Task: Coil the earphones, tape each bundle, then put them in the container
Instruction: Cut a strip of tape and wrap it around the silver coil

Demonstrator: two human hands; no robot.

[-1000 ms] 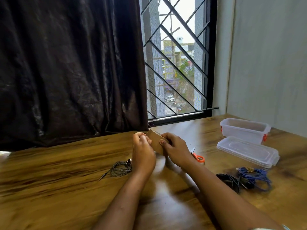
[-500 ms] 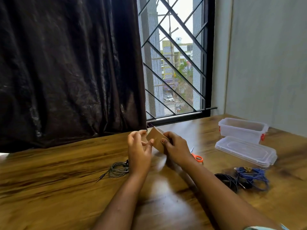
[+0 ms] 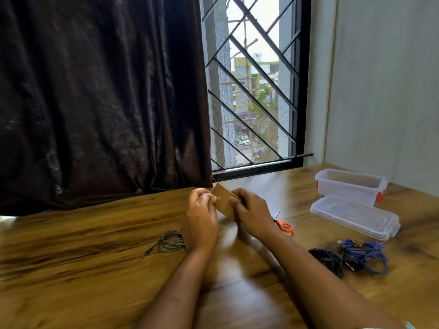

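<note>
We saw only a slice of the brown tape roll [image 3: 224, 201] in the middle of the frame. The right hand [image 3: 251, 212] gripped it and covered its right side. The left hand [image 3: 202, 217] hid its other edge, and we could not tell if those fingers pinched the tape. The left wrist covered part of the grey earphones [image 3: 171, 242]. A tiny brown bit on the blue earphones [image 3: 365, 252] was too small to tell. The bottom edge cut off both arms, and the table [image 3: 71, 269] there looked blurry.
</note>
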